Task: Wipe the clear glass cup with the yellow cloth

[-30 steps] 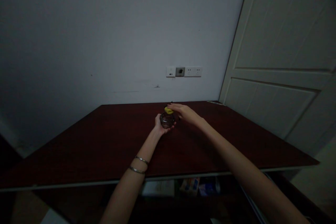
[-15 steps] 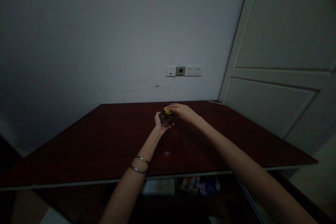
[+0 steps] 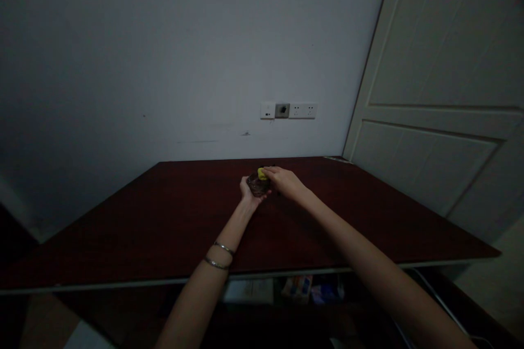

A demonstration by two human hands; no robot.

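Far out over a dark red-brown table [image 3: 164,229], my left hand [image 3: 247,192] cups a small clear glass vessel [image 3: 257,185] from below and the left. My right hand [image 3: 283,181] presses a small yellow piece, like a sponge or cloth [image 3: 262,173], against the vessel's top rim, with the fingers closed round it. Two thin bangles [image 3: 219,256] sit on my left wrist. The room is dim, so I cannot make out what is inside the glass.
A white wall stands behind the table, with a row of sockets [image 3: 288,110] above its far edge. A white panelled door [image 3: 442,92] is at the right. Boxes and packets [image 3: 298,289] lie on a shelf under the table's near edge.
My right hand has slid down and slightly left with the yellow piece, from above the glass onto its rim. My left hand with the glass has barely moved.
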